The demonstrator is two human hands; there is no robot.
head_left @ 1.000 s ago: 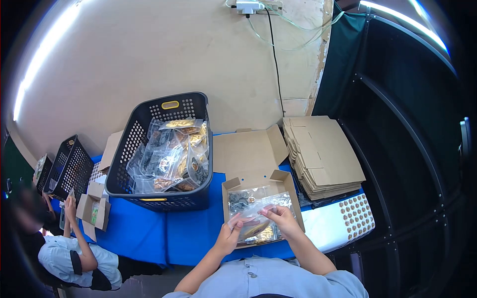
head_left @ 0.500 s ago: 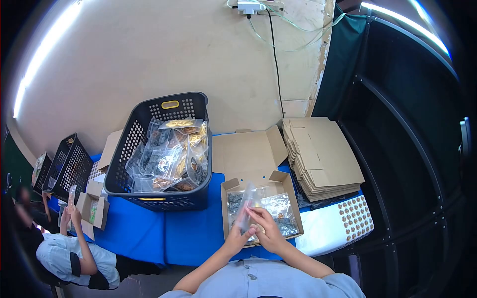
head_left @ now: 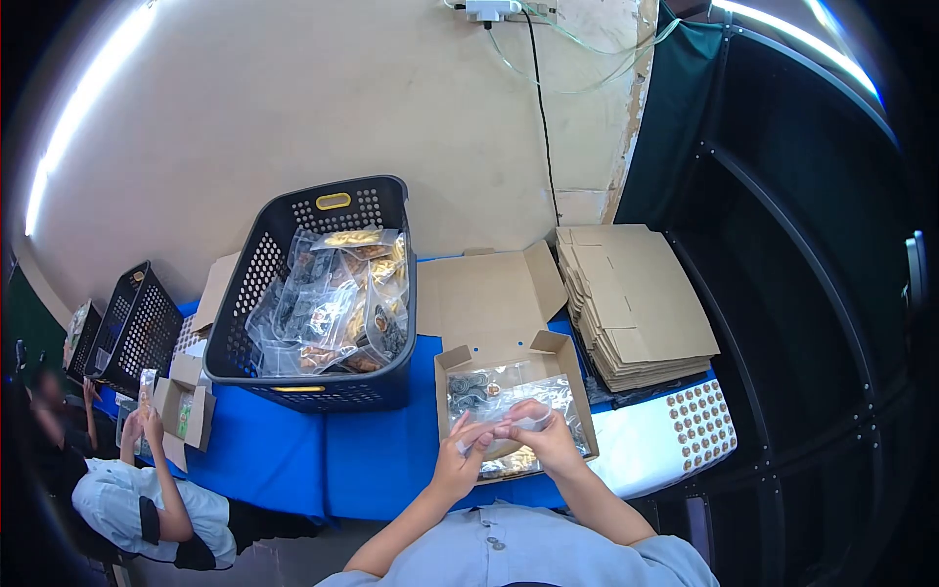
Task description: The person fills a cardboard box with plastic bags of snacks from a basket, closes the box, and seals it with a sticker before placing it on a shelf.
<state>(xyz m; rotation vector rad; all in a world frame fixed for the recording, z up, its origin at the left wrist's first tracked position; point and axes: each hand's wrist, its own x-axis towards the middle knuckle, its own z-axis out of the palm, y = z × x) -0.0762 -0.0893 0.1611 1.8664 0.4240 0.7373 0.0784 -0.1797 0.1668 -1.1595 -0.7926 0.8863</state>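
A clear, whitish plastic bag (head_left: 481, 428) is stretched sideways between my two hands, above an open cardboard box (head_left: 591, 430). My left hand (head_left: 458, 472) grips its left end with closed fingers. At the other end, my right hand (head_left: 550, 445) pinches the bag, with part of the plastic showing over the fingers. Inside the box lie clear bags of grey pieces (head_left: 471, 389) and, nearer me, a bag of gold-coloured pieces (head_left: 511, 462). The box's lid (head_left: 479, 298) is folded back toward the wall. My hands cover the middle of the box.
A black basket (head_left: 342, 393) full of bagged pieces stands left of the box. Flattened cardboard boxes (head_left: 641, 293) are stacked at right, behind a white sheet of round stickers (head_left: 636, 455). Farther left, a co-worker (head_left: 156, 509) holds a small packet beside another open box (head_left: 199, 416).
The plastic bag has gone from upright to nearly level. My right hand has moved right and my hands are farther apart, showing the gold-coloured pieces in the box.
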